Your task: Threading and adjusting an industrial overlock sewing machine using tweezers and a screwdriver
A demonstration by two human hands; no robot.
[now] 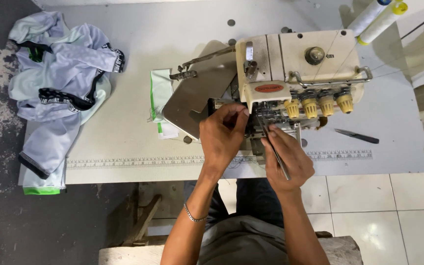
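At the tabletop's front edge, tweezers [275, 149] were pinched in the right hand [288, 159] toward the overlock machine [298, 73], the left hand [222, 137] fingertips pinched narrow; steady, fine guidance was judged necessary.

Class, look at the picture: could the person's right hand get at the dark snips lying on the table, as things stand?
Probably yes: the snips lie in the open on the table, with nothing between. But the right hand already holds tweezers.
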